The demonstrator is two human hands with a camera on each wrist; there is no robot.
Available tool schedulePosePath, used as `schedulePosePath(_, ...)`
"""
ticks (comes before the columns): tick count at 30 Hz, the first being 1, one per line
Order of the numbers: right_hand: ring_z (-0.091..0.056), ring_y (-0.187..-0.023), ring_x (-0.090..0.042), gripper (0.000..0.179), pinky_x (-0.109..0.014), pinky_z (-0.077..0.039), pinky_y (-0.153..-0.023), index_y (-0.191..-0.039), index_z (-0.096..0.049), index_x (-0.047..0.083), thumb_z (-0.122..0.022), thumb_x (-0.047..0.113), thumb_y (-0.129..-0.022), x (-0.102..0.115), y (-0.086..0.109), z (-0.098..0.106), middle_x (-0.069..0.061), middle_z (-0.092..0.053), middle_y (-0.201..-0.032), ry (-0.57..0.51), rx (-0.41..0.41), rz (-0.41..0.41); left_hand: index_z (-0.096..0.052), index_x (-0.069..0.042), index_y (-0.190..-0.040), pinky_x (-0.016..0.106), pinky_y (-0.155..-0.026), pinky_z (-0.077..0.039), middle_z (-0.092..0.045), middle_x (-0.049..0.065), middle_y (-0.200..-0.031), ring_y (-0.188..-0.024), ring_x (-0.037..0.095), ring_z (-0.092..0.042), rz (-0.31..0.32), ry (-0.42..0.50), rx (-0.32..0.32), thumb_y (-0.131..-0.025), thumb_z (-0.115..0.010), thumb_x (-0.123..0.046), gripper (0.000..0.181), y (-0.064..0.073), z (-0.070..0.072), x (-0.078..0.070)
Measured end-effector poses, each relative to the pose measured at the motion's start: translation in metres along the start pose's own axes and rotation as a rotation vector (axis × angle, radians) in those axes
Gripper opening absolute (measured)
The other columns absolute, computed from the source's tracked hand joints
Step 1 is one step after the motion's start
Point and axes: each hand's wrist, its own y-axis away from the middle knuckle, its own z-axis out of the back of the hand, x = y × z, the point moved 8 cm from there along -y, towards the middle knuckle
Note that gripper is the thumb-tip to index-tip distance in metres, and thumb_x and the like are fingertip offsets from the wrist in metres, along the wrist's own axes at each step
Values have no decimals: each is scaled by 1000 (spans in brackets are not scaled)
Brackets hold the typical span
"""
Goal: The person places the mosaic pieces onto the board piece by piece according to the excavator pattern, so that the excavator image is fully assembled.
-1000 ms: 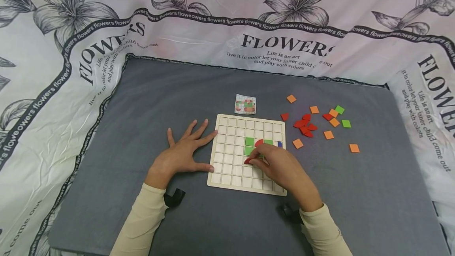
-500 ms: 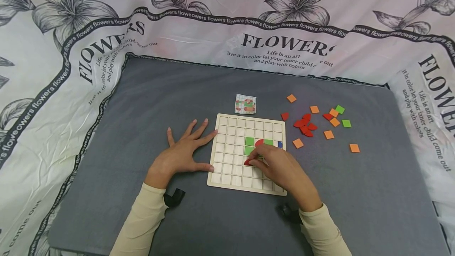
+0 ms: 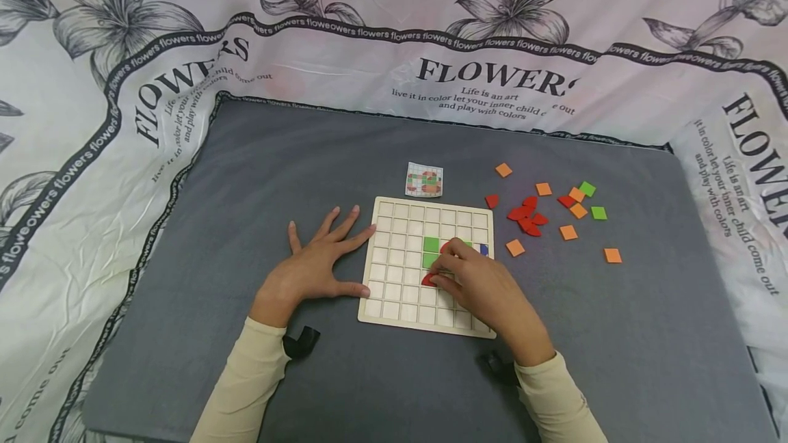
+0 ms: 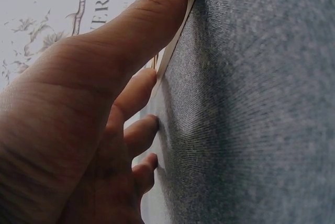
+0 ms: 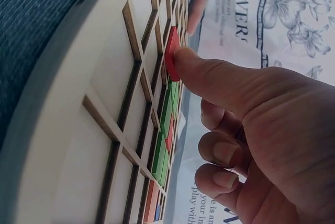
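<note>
Head view, clock from board center. Right hand (image 3: 480,282): fingers bent, pinching red piece (image 3: 427,280) with thumb tip on it; index contact hidden in right wrist view. Red piece is on gridded board (image 3: 394,272), just toward 6 o'clock; can't tell if fully seated. From it, green tiles (image 3: 429,260) at 12, blue piece (image 3: 483,250) at 2. Left hand (image 3: 304,272): at 9 o'clock, released, fingers spread, thumb and index tips touching board edge. Printed card (image 3: 424,180) at 12, just past board. Loose red pieces (image 3: 528,226), orange squares (image 3: 515,247), green squares (image 3: 599,213) around 2 on gray desk (image 3: 320,163).
</note>
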Motion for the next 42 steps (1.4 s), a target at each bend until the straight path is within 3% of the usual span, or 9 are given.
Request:
schedulePosePath(6, -50, -67, -3, 13, -22, -41, -55, -101, -83, 23, -89, 21, -89, 2, 0, 0, 7, -57, -96, 33, -14, 30, -28, -39, -168, 85, -109, 18, -5, -5, -179, -165, 31, 5, 0, -3, 0, -75, -86, -70, 114, 0, 1, -1)
schedulePosePath(13, -51, -68, -4, 14, -23, -45, -58, -98, -82, 25, -88, 34, -90, 6, -1, -2, 6, -59, -98, 83, -3, 57, -28, -39, -168, 85, -109, 17, -6, -4, -179, -165, 31, 5, -1, 2, -8, -75, -87, -69, 114, 1, 3, 0)
schedulePosePath(24, -50, -67, -4, 16, -24, -44, -58, -99, -81, 24, -88, 35, -89, 6, 0, 0, 6, -58, -98, 79, -3, 59, -30, -38, -168, 86, -109, 16, -7, -4, -179, -165, 32, 3, -15, -2, -15, -75, -86, -70, 113, 1, 4, -3)
schedulePosePath(30, -52, -66, -5, 23, -25, -45, -55, -101, -77, 19, -88, 35, -89, 0, 3, 12, 4, -61, -102, 78, -58, 53, -30, -38, -168, 86, -109, 15, -7, -4, -179, -165, 31, 3, -11, -6, -16, -75, -86, -70, 113, 1, 4, -3)
schedulePosePath(35, -53, -64, -6, 21, -26, -43, -51, -99, -75, 15, -89, 28, -89, -10, 6, 23, 2, -61, -96, 106, -97, 10, -31, -37, -168, 86, -109, 16, -8, -4, -179, -165, 31, 3, -12, 7, -18, -75, -87, -69, 113, 1, 4, -3)
schedulePosePath(42, -55, -69, -10, 15, -29, -45, -52, -101, -75, 15, -83, 26, -95, -32, 15, 34, 1, -60, -94, 106, -110, -139, -30, -38, -168, 85, -109, 17, -8, -4, -178, -165, 31, 3, -6, 3, -14, -75, -86, -70, 113, 1, 3, -2)
